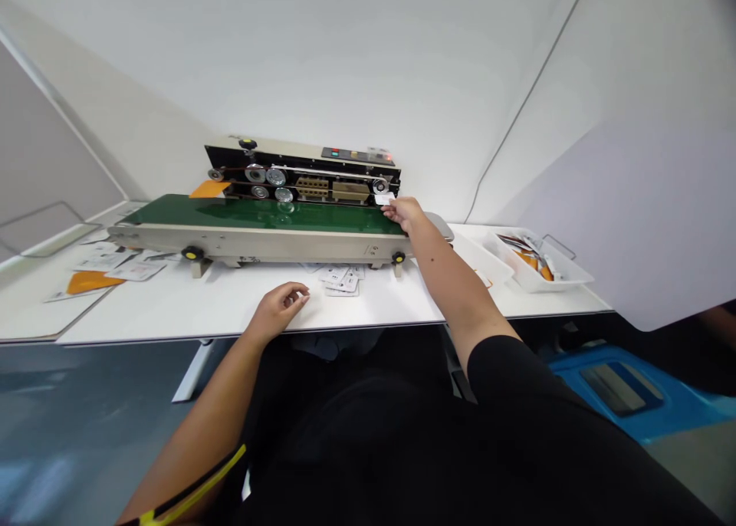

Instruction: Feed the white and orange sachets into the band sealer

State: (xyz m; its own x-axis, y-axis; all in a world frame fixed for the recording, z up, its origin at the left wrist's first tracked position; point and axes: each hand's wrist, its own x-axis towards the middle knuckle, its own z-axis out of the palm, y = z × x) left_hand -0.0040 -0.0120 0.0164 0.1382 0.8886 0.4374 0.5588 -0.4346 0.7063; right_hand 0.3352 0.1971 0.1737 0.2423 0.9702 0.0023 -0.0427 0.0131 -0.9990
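Observation:
My right hand point(404, 213) pinches a small white packet point(385, 198) at the right end of the band sealer point(310, 181), by its feed side and above the green conveyor belt point(224, 213). At the sealer's left end, an orange packet point(209, 189) sticks out over the belt. My left hand point(281, 307) rests near the table's front edge with its fingers loosely curled and apart, holding nothing. Just right of it, several white printed packets point(343, 281) lie on the table in front of the conveyor and partly under it.
Several white and orange packets point(95, 281) lie spread at the table's left. On the right stands a white plastic bin point(537, 284) with orange and silvery packets inside. White panels point(322, 58) rise behind the table. A blue stool point(678, 403) is at the lower right.

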